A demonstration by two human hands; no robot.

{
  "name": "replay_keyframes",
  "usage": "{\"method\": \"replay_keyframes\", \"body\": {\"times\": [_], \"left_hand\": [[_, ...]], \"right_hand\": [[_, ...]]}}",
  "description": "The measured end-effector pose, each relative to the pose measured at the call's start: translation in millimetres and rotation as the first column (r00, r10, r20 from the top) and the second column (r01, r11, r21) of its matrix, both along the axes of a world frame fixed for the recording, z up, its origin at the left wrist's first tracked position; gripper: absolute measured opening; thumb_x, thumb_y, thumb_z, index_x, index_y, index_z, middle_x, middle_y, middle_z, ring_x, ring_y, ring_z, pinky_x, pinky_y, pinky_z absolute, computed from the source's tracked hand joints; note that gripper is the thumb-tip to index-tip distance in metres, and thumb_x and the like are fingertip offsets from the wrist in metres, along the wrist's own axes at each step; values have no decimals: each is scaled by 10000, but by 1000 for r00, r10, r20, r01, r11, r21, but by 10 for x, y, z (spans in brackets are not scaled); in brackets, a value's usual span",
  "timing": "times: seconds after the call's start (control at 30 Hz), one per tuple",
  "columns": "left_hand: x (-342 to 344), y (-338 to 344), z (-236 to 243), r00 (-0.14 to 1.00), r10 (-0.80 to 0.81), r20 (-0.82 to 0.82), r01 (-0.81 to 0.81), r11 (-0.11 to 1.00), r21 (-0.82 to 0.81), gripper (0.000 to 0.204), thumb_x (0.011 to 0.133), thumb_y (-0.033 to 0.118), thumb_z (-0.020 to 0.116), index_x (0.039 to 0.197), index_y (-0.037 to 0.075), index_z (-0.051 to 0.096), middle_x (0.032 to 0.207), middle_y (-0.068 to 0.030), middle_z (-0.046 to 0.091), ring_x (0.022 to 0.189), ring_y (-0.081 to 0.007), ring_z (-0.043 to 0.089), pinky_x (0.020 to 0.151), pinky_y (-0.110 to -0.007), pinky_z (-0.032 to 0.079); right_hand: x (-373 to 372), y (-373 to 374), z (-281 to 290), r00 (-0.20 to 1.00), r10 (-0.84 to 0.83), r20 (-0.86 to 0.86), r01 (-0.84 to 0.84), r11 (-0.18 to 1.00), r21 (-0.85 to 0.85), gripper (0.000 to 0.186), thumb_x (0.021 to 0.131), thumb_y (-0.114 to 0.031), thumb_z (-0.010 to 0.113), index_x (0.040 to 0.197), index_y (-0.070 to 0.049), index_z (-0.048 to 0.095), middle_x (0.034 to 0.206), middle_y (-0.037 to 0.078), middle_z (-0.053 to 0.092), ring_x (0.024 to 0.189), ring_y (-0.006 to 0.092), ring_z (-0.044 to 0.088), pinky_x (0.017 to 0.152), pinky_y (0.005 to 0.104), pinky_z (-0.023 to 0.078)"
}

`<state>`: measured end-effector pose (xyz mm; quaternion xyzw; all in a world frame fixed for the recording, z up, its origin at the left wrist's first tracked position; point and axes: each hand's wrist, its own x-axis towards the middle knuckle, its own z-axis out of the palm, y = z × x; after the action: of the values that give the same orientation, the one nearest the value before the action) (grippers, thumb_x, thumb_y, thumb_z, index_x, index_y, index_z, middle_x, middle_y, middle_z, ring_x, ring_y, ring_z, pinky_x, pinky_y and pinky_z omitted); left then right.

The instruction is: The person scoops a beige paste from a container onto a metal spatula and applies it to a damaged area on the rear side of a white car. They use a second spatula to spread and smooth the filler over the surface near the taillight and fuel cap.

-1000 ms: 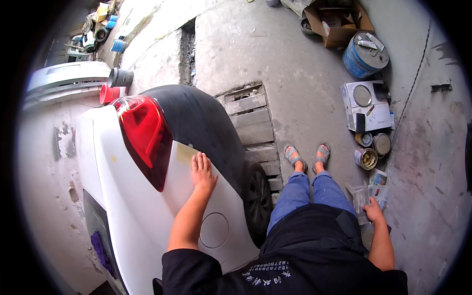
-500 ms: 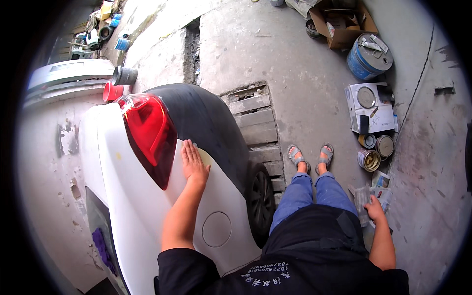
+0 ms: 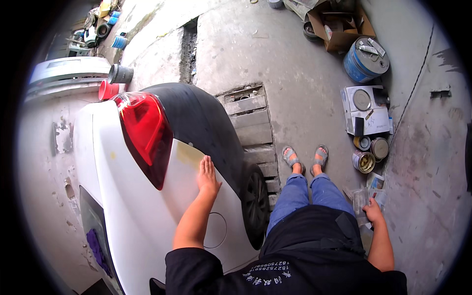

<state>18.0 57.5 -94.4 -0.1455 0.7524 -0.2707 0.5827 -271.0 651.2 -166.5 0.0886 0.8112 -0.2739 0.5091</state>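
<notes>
My left hand (image 3: 209,177) lies flat, fingers stretched out, on the white rear side panel of a car (image 3: 142,211). Just beyond its fingertips is a yellowish, dull patch (image 3: 189,154) on the panel, beside the red tail light (image 3: 147,130). Between the hand and my forearm's side of the panel sits the round fuel flap (image 3: 216,233), partly covered by my arm. Low at my right side, my right hand (image 3: 374,212) is closed on a greyish, see-through-looking rectangular piece (image 3: 360,198); its exact kind is unclear.
The dark grey bumper (image 3: 196,113) and rear wheel (image 3: 255,191) lie beyond the panel. A slatted drain cover (image 3: 253,132) crosses the floor. Along the right wall stand a blue drum (image 3: 361,61), a white box (image 3: 366,110), opened tins (image 3: 364,161) and a cardboard box (image 3: 339,37).
My left hand has slid across the panel, away from the tail light and toward the wheel, uncovering the yellowish patch. My right hand keeps its hold. The view has shifted slightly.
</notes>
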Motion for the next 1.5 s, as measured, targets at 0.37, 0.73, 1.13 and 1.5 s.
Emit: {"method": "replay_keyframes", "body": {"times": [0.37, 0.73, 1.13, 1.5], "left_hand": [[357, 468, 146, 997, 28, -72, -17, 988, 152, 881, 880, 639, 358, 1478, 18, 175, 1565, -120, 104, 1452, -264, 34, 1165, -456, -2], [180, -220, 648, 932, -50, -360, 7, 993, -118, 846, 892, 589, 386, 1474, 9, 183, 1565, -124, 92, 1453, -259, 18, 1158, -488, -16], [18, -9, -73, 999, 1, -37, -3, 998, -61, 910, 883, 650, 340, 1480, -2, 124, 1563, -163, 41, 1444, -329, -25, 1153, -481, -43], [403, 680, -171, 992, 104, -65, -95, 986, 135, 905, 880, 633, 378, 1469, -20, 164, 1559, -166, 82, 1449, -306, 20, 1164, -441, 0]], "right_hand": [[-31, -99, 38, 996, -33, 79, 35, 999, -23, 526, 762, -34, 564, 1271, 36, 456, 1128, 164, 602, 1004, 250, 586, 875, 325, 449], [-67, -160, -30, 997, 77, -4, -77, 997, -26, 509, 745, -36, 579, 1240, 33, 482, 1116, 160, 604, 1002, 246, 581, 880, 323, 441], [-185, -190, 196, 998, 52, 42, -53, 998, 18, 495, 741, -39, 579, 1225, 22, 494, 1084, 158, 617, 976, 242, 593, 857, 336, 457], [-164, 10, 31, 998, 57, -31, -57, 998, -5, 531, 732, -65, 598, 1237, 50, 480, 1089, 182, 619, 988, 266, 596, 865, 347, 459]]}}
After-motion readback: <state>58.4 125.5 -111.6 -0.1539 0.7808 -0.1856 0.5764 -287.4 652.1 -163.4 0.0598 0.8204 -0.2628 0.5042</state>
